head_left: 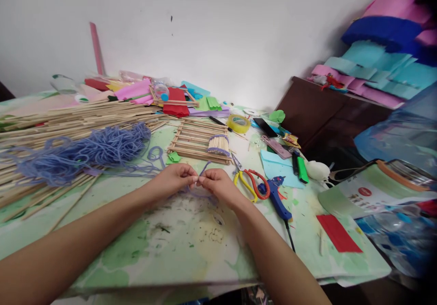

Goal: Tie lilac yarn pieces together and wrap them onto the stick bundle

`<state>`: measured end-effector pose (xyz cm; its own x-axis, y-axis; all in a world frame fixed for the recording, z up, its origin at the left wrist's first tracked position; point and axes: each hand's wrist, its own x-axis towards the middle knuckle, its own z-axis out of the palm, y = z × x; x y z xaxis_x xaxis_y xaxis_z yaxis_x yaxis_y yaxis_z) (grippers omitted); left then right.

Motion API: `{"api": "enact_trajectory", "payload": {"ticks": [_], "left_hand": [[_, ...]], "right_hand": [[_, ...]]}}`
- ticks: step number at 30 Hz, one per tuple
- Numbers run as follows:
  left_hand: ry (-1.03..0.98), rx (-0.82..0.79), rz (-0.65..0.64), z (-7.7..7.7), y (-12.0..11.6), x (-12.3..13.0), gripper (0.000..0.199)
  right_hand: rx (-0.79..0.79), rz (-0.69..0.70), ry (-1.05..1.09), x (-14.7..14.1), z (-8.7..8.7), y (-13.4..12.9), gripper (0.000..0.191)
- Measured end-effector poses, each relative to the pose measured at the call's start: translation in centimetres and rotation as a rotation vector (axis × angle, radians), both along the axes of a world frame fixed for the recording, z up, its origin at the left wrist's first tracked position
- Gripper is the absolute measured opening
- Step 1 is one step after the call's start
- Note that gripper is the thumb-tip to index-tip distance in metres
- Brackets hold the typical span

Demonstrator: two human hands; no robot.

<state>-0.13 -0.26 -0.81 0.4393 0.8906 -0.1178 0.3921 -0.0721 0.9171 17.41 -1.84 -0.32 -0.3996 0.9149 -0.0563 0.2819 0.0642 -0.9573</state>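
So both hands are up close together over the counter [136, 255], fingertips nearly touching. The left hand [182, 176] and right hand [216, 182] are both pinched down on a blue-purple yarn strand [205, 166], its end poking up between them, with more of it looped just below the fingers.

The counter has a green-and-white patterned cover, pretty grubby with dark specks right below the hands. A tangled yarn heap [102, 150] sits left of the left hand, on top of a big spread of thin wooden sticks [85, 113]. Just beyond the hands there's a stick frame [194, 155] lying flat, with a small yarn-edged stick panel [218, 144] on its right end.

Right of the right hand: red-and-yellow-handled scissors [262, 186], then a blue glue gun [280, 205], and farther over a red paper piece [337, 233].

Room-wise, plain pale wall [221, 36] behind everything, and off to the far right of the hands a dark brown cabinet [316, 107] stacked with pink and blue paper rolls [380, 32].
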Motion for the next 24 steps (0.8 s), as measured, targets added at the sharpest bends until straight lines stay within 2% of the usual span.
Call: {"api": "enact_trajectory", "payload": {"ticks": [4,8,13,17,20,24], "left_hand": [[-0.05,-0.09,-0.008,0.4,-0.3,-0.1,0.022],[-0.023,-0.026,-0.035,0.8,-0.4,0.0,0.023],[0.184,0.256,-0.089,1.1,-0.3,-0.1,0.022],[0.467,0.532,-0.012,1.3,-0.7,-0.3,0.024],[0.61,0.634,0.01,1.4,-1.3,-0.2,0.029],[0.638,0.73,-0.103,1.0,-2.3,0.5,0.033]], "right_hand": [[0.006,0.025,-0.036,0.1,0.1,0.0,0.014],[0.056,0.005,-0.085,-0.1,0.0,0.0,0.014],[0.059,-0.04,-0.094,-0.6,-0.6,0.0,0.015],[0.05,-0.158,-0.069,-0.7,-1.1,0.2,0.012],[0.029,-0.272,-0.013,-0.7,-1.2,0.5,0.013],[-0.098,-0.376,0.22,-0.9,-1.2,0.4,0.013]]}}
